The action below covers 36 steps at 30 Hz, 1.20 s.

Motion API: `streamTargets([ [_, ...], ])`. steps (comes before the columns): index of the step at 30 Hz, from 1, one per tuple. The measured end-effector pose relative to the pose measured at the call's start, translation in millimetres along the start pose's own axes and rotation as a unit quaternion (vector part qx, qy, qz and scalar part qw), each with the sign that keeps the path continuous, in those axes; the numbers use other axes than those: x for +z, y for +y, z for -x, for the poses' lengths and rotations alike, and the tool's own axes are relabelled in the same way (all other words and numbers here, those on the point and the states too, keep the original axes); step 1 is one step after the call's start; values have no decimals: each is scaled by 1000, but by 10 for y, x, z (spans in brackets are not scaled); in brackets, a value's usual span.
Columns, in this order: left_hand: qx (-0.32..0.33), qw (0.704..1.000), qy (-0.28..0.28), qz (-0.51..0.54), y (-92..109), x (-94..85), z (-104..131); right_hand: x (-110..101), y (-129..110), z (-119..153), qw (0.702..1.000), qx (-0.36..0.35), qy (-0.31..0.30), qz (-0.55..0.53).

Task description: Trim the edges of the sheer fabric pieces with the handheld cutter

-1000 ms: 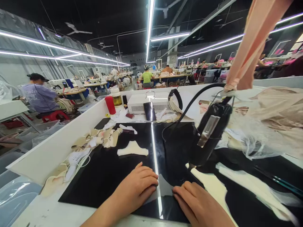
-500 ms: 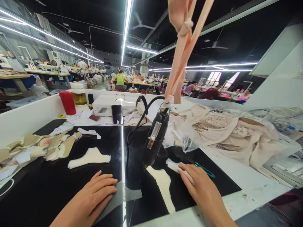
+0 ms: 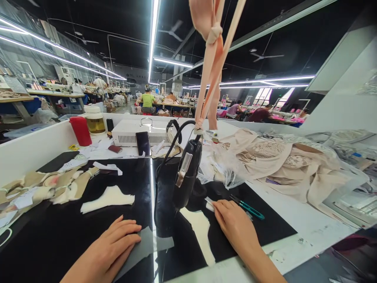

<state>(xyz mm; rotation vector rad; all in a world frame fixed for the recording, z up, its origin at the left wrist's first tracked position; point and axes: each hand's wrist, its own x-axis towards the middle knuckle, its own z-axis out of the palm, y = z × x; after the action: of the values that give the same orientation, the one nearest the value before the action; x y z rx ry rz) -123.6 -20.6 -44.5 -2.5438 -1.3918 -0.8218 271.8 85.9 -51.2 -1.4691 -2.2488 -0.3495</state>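
Observation:
My left hand lies with its fingers stretched out on a sheer grey fabric piece on the black mat. Over a small white strip my right hand is closed, and only the strip's end shows beyond the fingertips. Between the hands lies a cream, curved fabric piece. A black electric hand tool hangs just behind it from knotted pink cloth. Teal-handled thread snips rest right of my right hand. A stack of cream pieces sits beyond my left hand.
Beige cut pieces are piled at the left. Beige garments and clear plastic cover the right side. A white metal box, a phone, a red cup and a jar stand at the back.
My right hand has shifted over the white strip, so less of it shows, and its fingers have drawn closer together. My left hand stays on the grey piece. The view has turned slightly.

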Motion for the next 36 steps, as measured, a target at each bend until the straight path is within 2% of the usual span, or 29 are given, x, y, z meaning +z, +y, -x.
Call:
streamTargets([
  [8,6,1000,-3,-5,15,-27,-19,-40,53,-25,991,81,-27,-101],
  [14,-10,1000,-14,6,12,-23,-10,-157,65,-52,965,147,1,-219],
  [20,-20,1000,-12,20,-14,-1,10,-314,163,-96,916,238,77,-313],
  [24,-28,999,-21,23,-48,21,57,-411,257,-126,861,310,180,-362],
  [27,-34,999,-23,21,-61,31,81,-484,265,-156,816,337,255,-394],
  [31,-28,999,-18,13,-71,35,97,-579,139,-172,786,334,296,-428],
  [33,-31,999,-13,16,-65,26,86,-623,17,-157,787,327,286,-439],
  [36,-36,998,-6,45,4,-33,10,-684,-244,-99,794,317,238,-461],
])
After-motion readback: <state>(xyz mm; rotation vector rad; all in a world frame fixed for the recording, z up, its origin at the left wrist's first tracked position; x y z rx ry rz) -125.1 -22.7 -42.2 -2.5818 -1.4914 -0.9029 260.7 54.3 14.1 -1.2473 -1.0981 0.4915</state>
